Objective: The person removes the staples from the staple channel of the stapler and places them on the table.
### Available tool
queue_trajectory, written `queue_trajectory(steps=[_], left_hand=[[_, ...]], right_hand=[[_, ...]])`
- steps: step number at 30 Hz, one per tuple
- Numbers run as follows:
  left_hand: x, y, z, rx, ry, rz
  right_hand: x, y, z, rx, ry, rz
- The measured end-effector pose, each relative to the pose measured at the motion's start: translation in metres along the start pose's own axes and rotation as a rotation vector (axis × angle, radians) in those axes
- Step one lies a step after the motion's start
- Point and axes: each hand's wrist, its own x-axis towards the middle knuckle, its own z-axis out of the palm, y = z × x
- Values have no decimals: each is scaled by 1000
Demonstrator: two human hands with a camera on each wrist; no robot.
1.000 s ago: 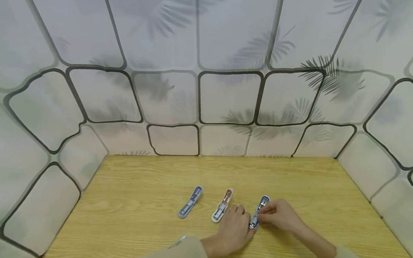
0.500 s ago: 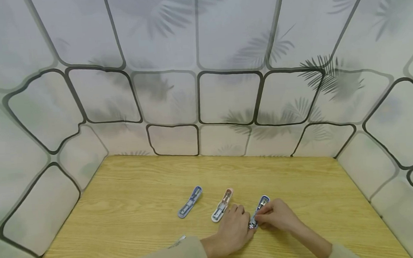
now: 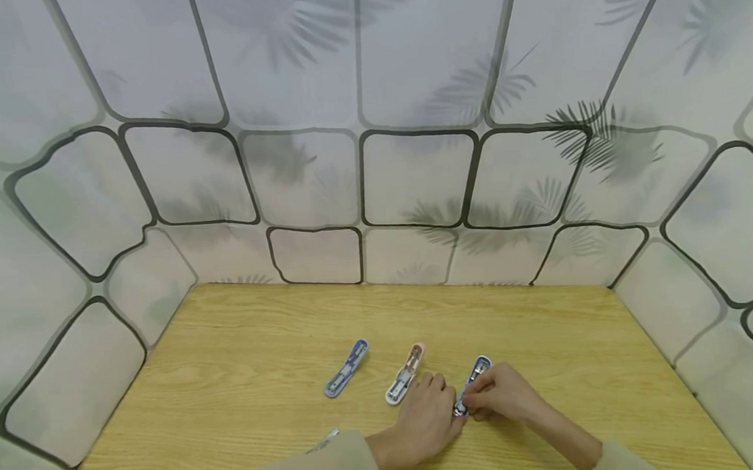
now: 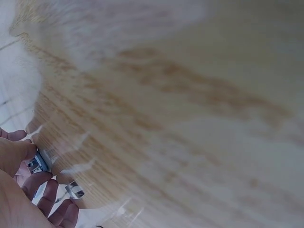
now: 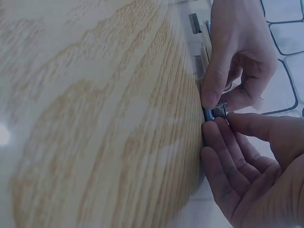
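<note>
A blue and white stapler (image 3: 480,367), opened out flat with its metal inside showing, lies at the right on the wooden table. At its near end my left hand (image 3: 424,419) holds it, thumb in front. My right hand (image 3: 505,394) pinches its near half from the right side. In the right wrist view, thumb and fingers of both hands meet around the small metal end (image 5: 219,111) of the stapler. What lies between my right fingertips is mostly hidden. Just left of my left hand lies a pink and white stapler (image 3: 401,384), also opened flat.
A blue stapler (image 3: 346,370) lies opened flat farther left on the table (image 3: 242,378). A small shiny metal piece (image 3: 332,434) shows past the left sleeve, mostly hidden. Patterned cloth walls (image 3: 312,255) enclose the table at the back and both sides.
My right hand has slid slightly toward the near end of the right stapler, closer to the left hand. The left hand and the other staplers stay put.
</note>
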Motion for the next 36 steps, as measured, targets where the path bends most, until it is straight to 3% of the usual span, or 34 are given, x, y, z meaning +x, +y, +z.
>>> queue_trajectory(steps=[14, 26, 36], left_hand=[[0, 0, 0, -20, 10, -1], [-1, 0, 0, -38, 10, -8], [0, 0, 1, -33, 16, -6]], right_hand=[[-3, 3, -6, 62, -65, 6], [-16, 3, -31, 59, -40, 60], [-27, 9, -43, 95, -86, 95]])
